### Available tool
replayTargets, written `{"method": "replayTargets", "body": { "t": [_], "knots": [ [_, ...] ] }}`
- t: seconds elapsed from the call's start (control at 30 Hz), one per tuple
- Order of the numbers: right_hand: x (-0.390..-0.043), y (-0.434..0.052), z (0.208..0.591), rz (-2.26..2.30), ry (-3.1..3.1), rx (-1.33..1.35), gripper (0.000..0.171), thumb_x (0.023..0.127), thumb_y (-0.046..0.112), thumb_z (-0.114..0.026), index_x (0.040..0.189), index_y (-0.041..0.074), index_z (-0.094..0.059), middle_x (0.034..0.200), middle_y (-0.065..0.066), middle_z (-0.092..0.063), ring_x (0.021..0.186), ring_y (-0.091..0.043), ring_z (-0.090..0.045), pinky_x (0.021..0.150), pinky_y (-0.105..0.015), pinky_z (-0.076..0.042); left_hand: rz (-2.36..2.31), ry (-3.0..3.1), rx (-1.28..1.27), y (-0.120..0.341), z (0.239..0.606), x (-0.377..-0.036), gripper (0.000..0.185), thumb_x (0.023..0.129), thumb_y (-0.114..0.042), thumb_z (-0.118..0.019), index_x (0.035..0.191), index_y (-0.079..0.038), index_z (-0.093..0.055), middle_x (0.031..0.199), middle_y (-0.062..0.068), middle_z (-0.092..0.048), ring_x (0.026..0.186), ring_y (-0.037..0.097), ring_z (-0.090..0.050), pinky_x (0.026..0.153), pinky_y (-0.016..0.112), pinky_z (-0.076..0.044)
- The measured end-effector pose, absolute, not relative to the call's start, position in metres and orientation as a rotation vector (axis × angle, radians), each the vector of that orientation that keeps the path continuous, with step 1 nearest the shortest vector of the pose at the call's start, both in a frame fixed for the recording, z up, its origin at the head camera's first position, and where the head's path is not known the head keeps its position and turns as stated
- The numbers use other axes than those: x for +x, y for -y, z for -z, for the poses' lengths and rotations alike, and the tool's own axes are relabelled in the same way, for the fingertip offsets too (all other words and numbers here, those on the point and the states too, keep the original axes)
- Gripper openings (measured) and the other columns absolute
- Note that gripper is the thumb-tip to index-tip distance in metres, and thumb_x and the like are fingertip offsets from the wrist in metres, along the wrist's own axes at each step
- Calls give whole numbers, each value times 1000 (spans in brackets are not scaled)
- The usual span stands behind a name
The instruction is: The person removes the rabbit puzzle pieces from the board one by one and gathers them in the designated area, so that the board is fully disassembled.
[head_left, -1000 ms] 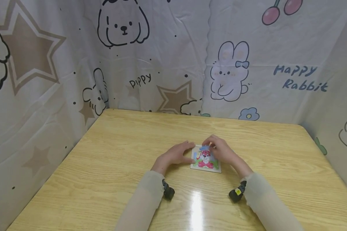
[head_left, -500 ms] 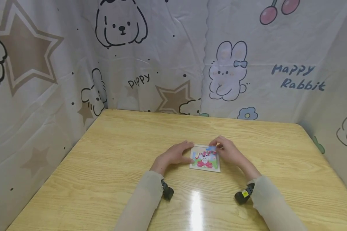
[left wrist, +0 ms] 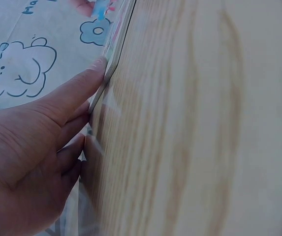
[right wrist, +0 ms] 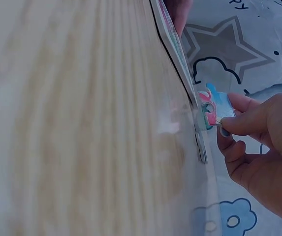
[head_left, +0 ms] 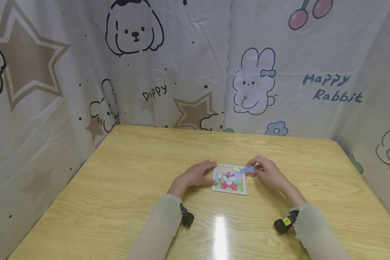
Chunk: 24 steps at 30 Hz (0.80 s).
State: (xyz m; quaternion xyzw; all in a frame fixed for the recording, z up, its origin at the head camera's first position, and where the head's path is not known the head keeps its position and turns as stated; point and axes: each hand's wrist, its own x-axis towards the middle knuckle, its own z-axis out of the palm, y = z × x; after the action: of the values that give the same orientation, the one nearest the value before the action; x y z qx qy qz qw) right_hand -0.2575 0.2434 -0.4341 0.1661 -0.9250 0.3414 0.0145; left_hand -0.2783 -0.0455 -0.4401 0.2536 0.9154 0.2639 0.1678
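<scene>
My left hand (head_left: 195, 176) lies flat, fingers straight against the puzzle board (head_left: 229, 181) at nine o'clock — my right hand (head_left: 269, 173) pinches a blue puzzle piece (head_left: 248, 169) at its two o'clock corner.

Bare tabletop (head_left: 133, 173) lies open on every side of the puzzle board (head_left: 229, 180). Left hand (head_left: 195, 176) blocks the board's left edge; right hand (head_left: 269, 174) with a puzzle piece (head_left: 248, 169) blocks its far right corner. Printed curtain (head_left: 195, 72) walls the table's far and side edges.
</scene>
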Motion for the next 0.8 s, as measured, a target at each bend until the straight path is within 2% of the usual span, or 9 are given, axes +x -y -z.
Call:
{"method": "replayTargets", "body": {
  "t": [0.8],
  "knots": [
    [-246,-289,436,-997,2876,477,24,86,-9,-54,104,4,-63,106,-14,-61,97,-34,-61,85,-47,-53,-770,-2596,705,45,442,-280,72,83,-43,-67,145,-25,-35,153,-8,-29,146,16,-16,119,39,-18]
  ]
}}
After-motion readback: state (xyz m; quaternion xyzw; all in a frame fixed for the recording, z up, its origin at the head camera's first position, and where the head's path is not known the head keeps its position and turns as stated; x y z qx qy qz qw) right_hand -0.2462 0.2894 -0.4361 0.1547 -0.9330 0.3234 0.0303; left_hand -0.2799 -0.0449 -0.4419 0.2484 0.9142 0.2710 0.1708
